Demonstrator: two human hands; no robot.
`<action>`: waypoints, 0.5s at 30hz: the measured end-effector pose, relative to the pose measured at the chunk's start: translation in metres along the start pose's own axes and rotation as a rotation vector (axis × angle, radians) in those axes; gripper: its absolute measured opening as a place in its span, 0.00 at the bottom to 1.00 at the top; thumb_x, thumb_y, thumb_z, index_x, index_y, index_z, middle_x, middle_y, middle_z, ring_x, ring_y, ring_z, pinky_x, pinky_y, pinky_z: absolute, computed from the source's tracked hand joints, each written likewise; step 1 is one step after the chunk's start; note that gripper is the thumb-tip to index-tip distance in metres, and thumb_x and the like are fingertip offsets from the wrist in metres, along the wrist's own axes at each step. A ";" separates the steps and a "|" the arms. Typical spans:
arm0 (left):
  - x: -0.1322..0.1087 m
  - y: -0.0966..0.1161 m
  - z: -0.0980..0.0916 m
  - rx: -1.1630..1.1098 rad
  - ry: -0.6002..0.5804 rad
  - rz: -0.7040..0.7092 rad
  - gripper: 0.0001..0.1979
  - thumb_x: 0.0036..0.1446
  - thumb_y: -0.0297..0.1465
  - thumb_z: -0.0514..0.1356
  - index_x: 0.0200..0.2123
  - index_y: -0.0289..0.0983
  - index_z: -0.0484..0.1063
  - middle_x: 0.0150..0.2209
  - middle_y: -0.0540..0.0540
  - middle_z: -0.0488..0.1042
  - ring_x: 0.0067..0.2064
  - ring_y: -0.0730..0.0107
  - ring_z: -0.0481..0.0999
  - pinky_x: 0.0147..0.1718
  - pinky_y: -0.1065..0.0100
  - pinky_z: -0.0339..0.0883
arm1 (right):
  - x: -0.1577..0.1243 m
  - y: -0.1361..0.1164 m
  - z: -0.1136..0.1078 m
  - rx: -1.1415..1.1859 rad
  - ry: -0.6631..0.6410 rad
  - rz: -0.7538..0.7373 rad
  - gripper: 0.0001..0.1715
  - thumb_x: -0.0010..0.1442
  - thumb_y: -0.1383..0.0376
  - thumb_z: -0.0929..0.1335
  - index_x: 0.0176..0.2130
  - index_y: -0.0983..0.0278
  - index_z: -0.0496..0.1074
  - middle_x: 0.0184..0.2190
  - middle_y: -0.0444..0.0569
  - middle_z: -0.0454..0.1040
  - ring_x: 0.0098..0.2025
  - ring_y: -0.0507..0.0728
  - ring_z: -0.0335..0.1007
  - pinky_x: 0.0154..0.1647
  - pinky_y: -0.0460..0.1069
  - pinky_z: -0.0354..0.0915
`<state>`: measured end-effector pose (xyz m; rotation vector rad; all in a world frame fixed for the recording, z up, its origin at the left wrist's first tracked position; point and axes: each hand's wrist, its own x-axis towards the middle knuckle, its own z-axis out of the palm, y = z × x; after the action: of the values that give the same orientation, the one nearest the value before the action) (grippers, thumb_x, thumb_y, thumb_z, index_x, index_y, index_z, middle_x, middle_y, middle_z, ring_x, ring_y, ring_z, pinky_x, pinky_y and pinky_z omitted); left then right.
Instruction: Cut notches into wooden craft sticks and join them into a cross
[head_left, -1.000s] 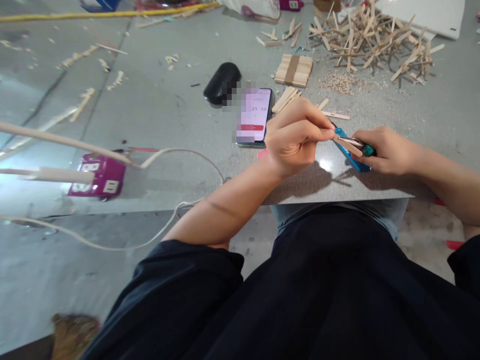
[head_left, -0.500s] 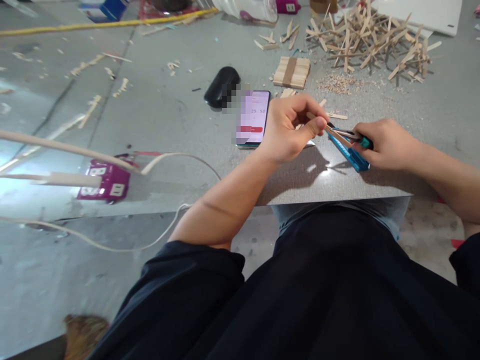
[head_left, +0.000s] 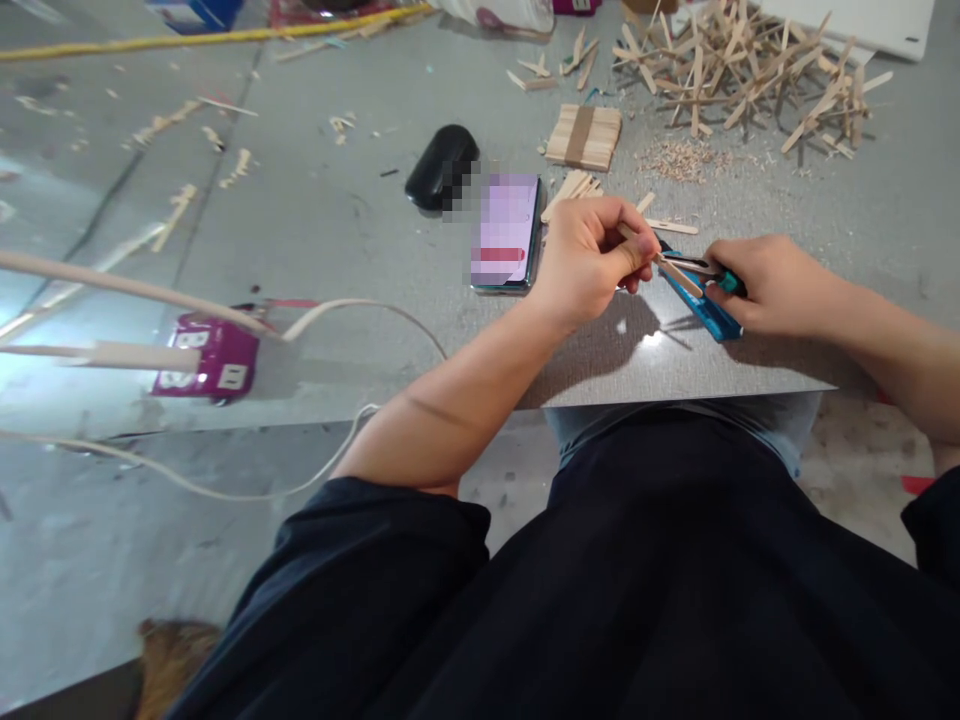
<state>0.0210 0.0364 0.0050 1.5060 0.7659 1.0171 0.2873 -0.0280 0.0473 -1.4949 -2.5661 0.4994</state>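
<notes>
My left hand (head_left: 600, 255) pinches a wooden craft stick (head_left: 681, 276) between thumb and fingers, and the stick's free end slants down to the right. My right hand (head_left: 765, 285) is closed around pliers (head_left: 694, 263) with dark and teal handles. The metal jaws reach the stick just beside my left fingertips; whether they bite into it I cannot tell. Beneath both lies a long blue object (head_left: 709, 312) on the table, partly hidden, its kind unclear. Loose craft sticks (head_left: 576, 190) lie just beyond my left hand, and a single stick (head_left: 673, 227) rests ahead of the pliers.
A phone (head_left: 506, 230) and a black case (head_left: 442, 168) are left of my hands. Farther back are a banded bundle of sticks (head_left: 600, 140), a large stick pile (head_left: 720, 75) and small wood chips (head_left: 686, 160). A white cable (head_left: 352, 303) crosses the table's left front edge.
My left fingers have shifted slightly around the craft stick, and its free end sits a little differently at the pliers. The view has moved slightly.
</notes>
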 end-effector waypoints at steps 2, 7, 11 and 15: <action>0.000 0.000 0.000 0.009 0.003 0.002 0.33 0.56 0.59 0.87 0.29 0.44 0.74 0.23 0.52 0.74 0.25 0.69 0.78 0.21 0.68 0.73 | -0.001 0.000 0.001 -0.002 -0.017 -0.013 0.08 0.70 0.63 0.68 0.48 0.59 0.76 0.40 0.58 0.85 0.37 0.66 0.73 0.43 0.59 0.61; 0.001 -0.007 -0.001 0.017 -0.019 -0.020 0.31 0.57 0.54 0.88 0.29 0.45 0.73 0.23 0.52 0.76 0.24 0.70 0.76 0.21 0.68 0.72 | -0.003 0.000 0.003 -0.040 -0.028 -0.004 0.01 0.70 0.62 0.69 0.43 0.55 0.73 0.37 0.54 0.83 0.35 0.66 0.72 0.40 0.60 0.59; 0.003 -0.011 -0.001 0.028 -0.003 -0.060 0.28 0.63 0.48 0.86 0.29 0.44 0.73 0.23 0.52 0.75 0.25 0.70 0.78 0.23 0.69 0.73 | -0.003 0.004 0.006 -0.080 0.006 0.017 0.03 0.71 0.60 0.71 0.42 0.54 0.74 0.33 0.54 0.82 0.33 0.66 0.71 0.37 0.60 0.55; 0.003 -0.005 0.002 -0.018 -0.019 -0.145 0.29 0.66 0.46 0.84 0.28 0.43 0.71 0.22 0.54 0.72 0.23 0.74 0.74 0.22 0.71 0.69 | -0.003 0.003 0.009 -0.039 0.043 0.016 0.07 0.71 0.55 0.74 0.41 0.53 0.77 0.33 0.56 0.83 0.34 0.69 0.75 0.37 0.61 0.56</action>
<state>0.0241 0.0390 0.0008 1.4216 0.8382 0.8982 0.2883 -0.0314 0.0377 -1.5220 -2.5475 0.4169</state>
